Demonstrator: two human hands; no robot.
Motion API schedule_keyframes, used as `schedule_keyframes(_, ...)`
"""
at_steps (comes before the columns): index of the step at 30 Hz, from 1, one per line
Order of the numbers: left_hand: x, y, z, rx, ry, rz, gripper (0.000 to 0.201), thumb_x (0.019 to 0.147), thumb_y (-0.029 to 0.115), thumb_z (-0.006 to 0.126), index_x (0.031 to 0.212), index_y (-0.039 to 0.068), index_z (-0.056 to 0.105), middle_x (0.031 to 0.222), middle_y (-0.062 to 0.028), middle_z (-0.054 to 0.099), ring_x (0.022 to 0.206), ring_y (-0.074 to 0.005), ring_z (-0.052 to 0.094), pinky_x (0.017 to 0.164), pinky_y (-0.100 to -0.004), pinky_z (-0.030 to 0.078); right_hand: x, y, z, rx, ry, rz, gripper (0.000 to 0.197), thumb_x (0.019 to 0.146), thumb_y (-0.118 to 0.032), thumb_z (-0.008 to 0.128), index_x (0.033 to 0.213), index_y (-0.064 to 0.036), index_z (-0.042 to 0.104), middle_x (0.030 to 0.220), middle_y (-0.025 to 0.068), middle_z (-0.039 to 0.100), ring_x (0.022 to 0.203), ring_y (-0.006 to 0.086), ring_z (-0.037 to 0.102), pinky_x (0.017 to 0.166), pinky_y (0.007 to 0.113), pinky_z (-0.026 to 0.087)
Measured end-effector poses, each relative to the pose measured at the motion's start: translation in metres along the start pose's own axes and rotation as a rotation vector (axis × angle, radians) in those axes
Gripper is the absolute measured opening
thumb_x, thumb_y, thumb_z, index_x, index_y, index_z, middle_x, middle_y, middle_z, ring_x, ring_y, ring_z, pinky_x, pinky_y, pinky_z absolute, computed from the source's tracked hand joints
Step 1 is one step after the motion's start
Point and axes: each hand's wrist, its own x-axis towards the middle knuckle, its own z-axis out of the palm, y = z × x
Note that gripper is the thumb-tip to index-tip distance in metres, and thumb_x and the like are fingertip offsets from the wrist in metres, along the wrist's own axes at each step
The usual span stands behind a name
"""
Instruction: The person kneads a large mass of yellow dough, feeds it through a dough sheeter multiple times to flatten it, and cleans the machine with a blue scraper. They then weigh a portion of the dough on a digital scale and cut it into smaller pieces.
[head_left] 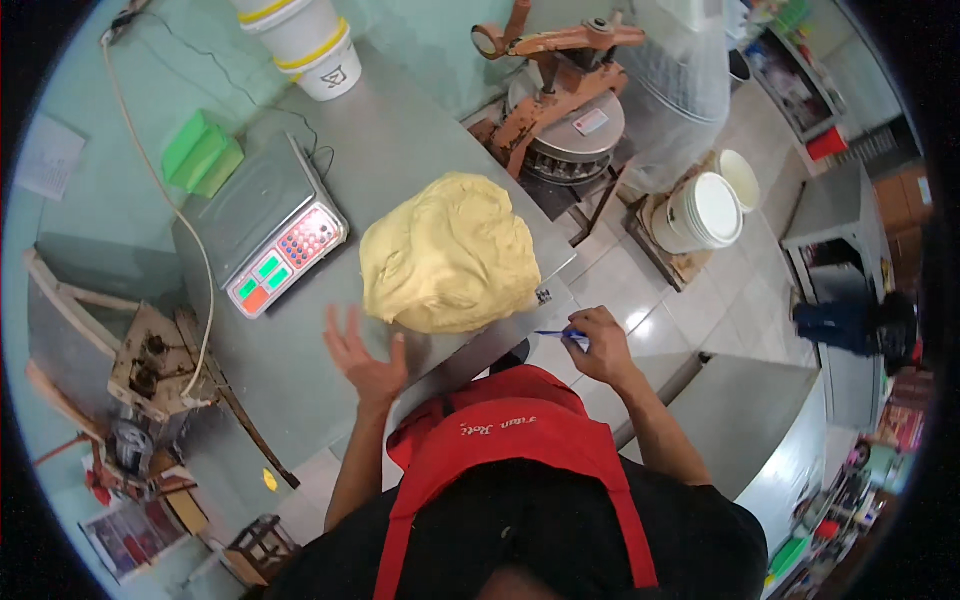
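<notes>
In the right hand (600, 345), we see the grip pinching a thin blue tool (553, 334) just off the lower right side of the dough (450, 255); it shows too narrowly for us to tell its exact kind. At the dough's lower left, the left hand (370, 365) has its grip spread, fingers apart and holding nothing; whether it touches the dough, we cannot tell. The dough, pale yellow, lies as one broad mound on the metal surface (390, 120), ahead of the two hands. We judge the gathering into a single mass done: its top is folded and uneven, with no cut that we can see running through it and no separate pieces around it, so we count any portioning or shaping as not yet done. Left of the dough, the digital scale (290, 240) has its displays lit, but no dough rests on its pan, so we take none to be weighed at this point. Farther out on that side of the dough sits a green plastic container (203, 155); beyond its upper left stand stacked white tubs (325, 70), and beyond its upper right, a rust-orange press (580, 125).
</notes>
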Motion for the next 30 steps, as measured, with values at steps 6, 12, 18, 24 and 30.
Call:
schedule_keyframes(6,-0.039,0.101,0.099,0.133,-0.543,0.38,0.073,0.088,0.025,0.073,0.156,0.028,0.047,0.163,-0.0012,0.04,0.154,-0.0273,0.033,0.12,-0.0757,0.014,0.056,0.011,-0.02,-0.085,-0.154,-0.407,0.015,0.074,-0.006,0.079,0.088,-0.0063,0.074,0.126,0.0158,0.065,0.114,0.0388,0.06,0.093,0.046,0.054)
schedule_keyframes(12,-0.041,0.112,0.112,0.244,-0.49,0.321,0.071,0.086,0.024,0.075,0.153,0.021,0.051,0.16,0.0003,0.045,0.153,-0.0288,0.033,0.118,-0.0775,0.017,0.069,0.03,-0.019,-0.016,-0.27,-0.349,0.019,0.082,-0.007,0.075,0.101,-0.0072,0.072,0.11,0.0154,0.069,0.109,0.0364,0.064,0.095,0.047,0.052)
schedule_keyframes(18,-0.051,0.122,0.059,-0.205,-0.122,0.054,0.062,0.09,0.013,0.075,0.147,0.011,0.052,0.143,-0.0119,0.059,0.135,-0.0315,0.056,0.115,-0.0537,0.042,0.088,-0.012,0.017,0.469,-0.467,-0.126,0.035,0.093,-0.019,0.072,0.118,0.0007,0.057,0.095,0.0263,0.071,0.087,0.0413,0.072,0.079,0.046,0.056)
schedule_keyframes(24,-0.082,0.069,0.044,-0.916,0.252,-0.67,0.05,0.096,-0.001,0.071,0.139,0.008,0.049,0.103,-0.0027,0.063,0.093,-0.0115,0.062,0.081,-0.0282,0.053,0.111,-0.107,0.093,0.473,-0.635,-0.332,0.038,0.095,-0.025,0.072,0.119,0.0017,0.058,0.096,0.0254,0.069,0.085,0.0365,0.072,0.079,0.044,0.055)
schedule_keyframes(30,-0.114,-0.064,-0.018,-0.431,0.608,-0.753,0.052,0.091,0.0,0.074,0.138,0.006,0.054,0.091,-0.0089,0.067,0.078,-0.0158,0.066,0.069,-0.0307,0.056,0.093,-0.166,0.131,0.435,-0.704,-0.431,0.044,0.094,-0.022,0.074,0.13,0.0006,0.059,0.118,0.0211,0.069,0.101,0.0312,0.071,0.083,0.04,0.059)
